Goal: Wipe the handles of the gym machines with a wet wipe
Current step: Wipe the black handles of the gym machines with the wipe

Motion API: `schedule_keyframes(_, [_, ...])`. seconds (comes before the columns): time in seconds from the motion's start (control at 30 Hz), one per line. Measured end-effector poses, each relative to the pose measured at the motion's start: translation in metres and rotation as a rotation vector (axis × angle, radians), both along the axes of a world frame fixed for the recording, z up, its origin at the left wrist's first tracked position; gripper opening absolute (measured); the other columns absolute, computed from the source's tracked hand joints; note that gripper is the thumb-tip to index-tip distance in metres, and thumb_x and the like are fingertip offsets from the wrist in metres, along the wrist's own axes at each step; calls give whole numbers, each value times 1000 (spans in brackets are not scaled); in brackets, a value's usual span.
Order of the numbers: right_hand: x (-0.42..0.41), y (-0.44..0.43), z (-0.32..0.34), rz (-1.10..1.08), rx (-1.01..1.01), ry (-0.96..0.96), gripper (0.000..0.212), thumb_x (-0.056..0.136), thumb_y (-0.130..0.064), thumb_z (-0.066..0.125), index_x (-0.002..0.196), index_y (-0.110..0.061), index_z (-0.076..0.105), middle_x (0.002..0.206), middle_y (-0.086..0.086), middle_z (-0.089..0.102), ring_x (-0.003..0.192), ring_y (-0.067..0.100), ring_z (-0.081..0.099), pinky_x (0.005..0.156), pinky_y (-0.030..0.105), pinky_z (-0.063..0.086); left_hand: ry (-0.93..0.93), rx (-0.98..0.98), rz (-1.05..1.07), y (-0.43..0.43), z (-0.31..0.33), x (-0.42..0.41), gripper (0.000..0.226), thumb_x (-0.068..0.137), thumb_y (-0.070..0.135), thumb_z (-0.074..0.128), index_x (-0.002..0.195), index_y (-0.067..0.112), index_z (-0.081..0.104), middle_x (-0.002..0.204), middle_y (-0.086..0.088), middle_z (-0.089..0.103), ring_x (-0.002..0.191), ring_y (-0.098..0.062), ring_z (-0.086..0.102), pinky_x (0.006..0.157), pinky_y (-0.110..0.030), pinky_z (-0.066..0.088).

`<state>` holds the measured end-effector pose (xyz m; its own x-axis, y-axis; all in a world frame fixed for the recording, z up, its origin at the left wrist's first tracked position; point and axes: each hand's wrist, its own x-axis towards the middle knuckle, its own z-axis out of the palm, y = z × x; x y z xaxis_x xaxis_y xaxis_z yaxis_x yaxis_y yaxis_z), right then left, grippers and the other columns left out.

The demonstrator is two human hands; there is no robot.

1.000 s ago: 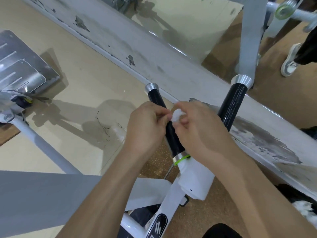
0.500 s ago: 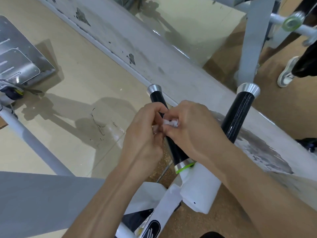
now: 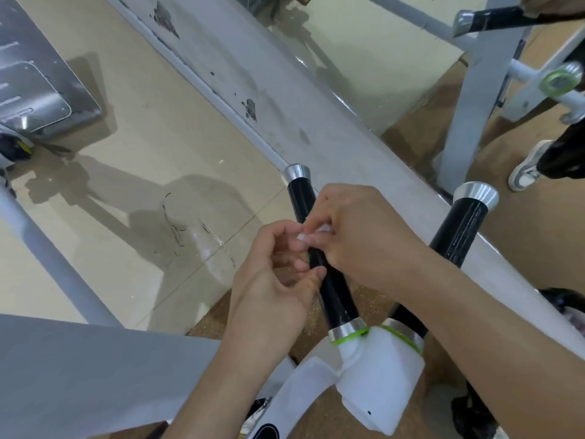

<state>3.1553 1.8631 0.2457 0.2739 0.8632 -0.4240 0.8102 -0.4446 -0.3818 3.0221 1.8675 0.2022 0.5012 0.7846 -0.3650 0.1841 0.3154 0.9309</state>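
Observation:
Two black handles with silver end caps rise from a white machine joint (image 3: pixel 373 375). The left handle (image 3: pixel 302 198) passes between my hands; the right handle (image 3: pixel 465 229) stands free beside my right forearm. My right hand (image 3: pixel 357 236) pinches a small white wet wipe (image 3: pixel 319 232) against the left handle's middle. My left hand (image 3: pixel 275 280) is just left of the handle, its fingers curled, the fingertips touching the wipe's left end. Most of the wipe is hidden inside my fingers.
A scuffed white beam (image 3: pixel 253 74) runs diagonally behind the handles. A metal foot plate (image 3: pixel 34 77) lies at the far left on the tiled floor. A grey frame post (image 3: pixel 468 99) and another person's shoe (image 3: pixel 525 169) are at the right. A grey pad (image 3: pixel 79 375) fills the lower left.
My hands have drawn slightly apart on the left handle, and the balled wipe now shows only as a thin strip between my fingertips. The view has shifted down and left.

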Motion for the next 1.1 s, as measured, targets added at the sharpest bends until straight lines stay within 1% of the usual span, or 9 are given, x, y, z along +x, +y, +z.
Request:
schedule_keyframes(0.1, [5,21,-14,-109,70,-43,7,83,-24,68,84,-24,75,86,-8,58,85,10,59,78,27,47,6,-5,-15,1,-1,0,54,75,-3,72,97,44,56,91,19,57,76,-8,57,72,-22,54])
schedule_keyframes(0.2, [17,12,-6,-167,76,70,11,79,-20,71,71,-27,73,69,-12,55,65,-4,53,58,8,38,6,-19,-15,1,0,0,51,73,-3,74,91,41,58,87,18,58,74,-6,57,72,-24,54])
schedule_keyframes(0.3, [11,-3,0,-60,-12,95,12,79,-20,71,71,-29,73,68,-12,55,62,-1,52,55,9,37,24,-26,11,1,-3,2,50,71,-6,74,85,39,56,79,15,58,72,-5,56,74,-27,55])
schedule_keyframes(0.43, [10,20,-25,-138,140,-13,5,79,-23,72,75,-24,74,74,-11,46,74,7,50,66,20,41,37,4,-5,1,-2,4,43,72,-7,72,86,32,60,78,10,59,70,-3,55,72,-24,53])
schedule_keyframes(0.6, [27,25,-25,-235,121,96,9,76,-27,76,70,-25,70,66,-14,56,61,-1,53,52,4,36,52,101,-39,-3,1,3,44,75,-6,71,96,32,66,85,7,58,78,-4,57,75,-18,53])
schedule_keyframes(0.77, [22,18,-26,-160,139,51,8,80,-22,71,74,-22,66,80,-9,52,71,4,48,64,20,36,90,151,-34,0,-3,3,40,73,-5,73,91,31,70,81,8,59,77,-9,60,73,-18,53])
schedule_keyframes(0.93, [27,54,-42,-236,226,-5,5,84,-10,64,82,-9,69,62,-17,42,65,-15,48,56,0,33,85,141,-63,2,1,1,40,75,-4,73,91,32,71,83,11,59,78,-7,60,72,-13,52])
schedule_keyframes(1.03, [33,45,-40,-224,176,84,5,81,-17,70,78,-13,68,65,-17,47,59,-5,50,49,1,33,79,140,-75,4,1,1,41,74,-6,73,89,32,71,85,14,58,77,-7,60,69,-10,50])
schedule_keyframes(1.1, [34,44,-42,-213,163,132,7,81,-16,71,79,-10,68,63,-16,47,55,-13,50,49,0,33,68,102,-64,5,0,2,41,73,-7,74,87,32,71,82,10,59,75,-6,59,67,-8,49])
